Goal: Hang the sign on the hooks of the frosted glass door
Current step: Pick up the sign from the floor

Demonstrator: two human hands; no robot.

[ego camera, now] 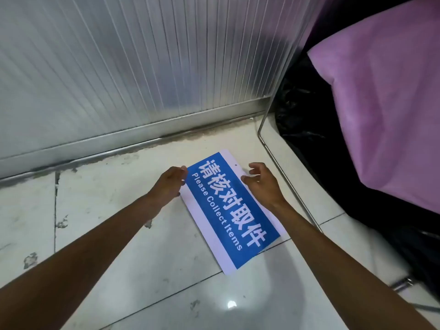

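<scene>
Two bare hands flank the far end of a flat rectangular blue-and-white plastic sign (229, 208) lying on the pale tiled floor (100, 210). The left hand (170, 181) touches its left edge with fingers curled; the right hand (260, 183) hovers half-open over the opposite edge, nothing clamped yet. The sign's long axis runs back from the hands toward the person's right forearm. Beyond the fingertips stands the ribbed frosted glass door (119, 75); no hooks show.

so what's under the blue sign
The blue sign lies flat on the white tiled floor, across a tile joint. Whatever sits directly beneath it is covered; both hands are at its edges.
</scene>
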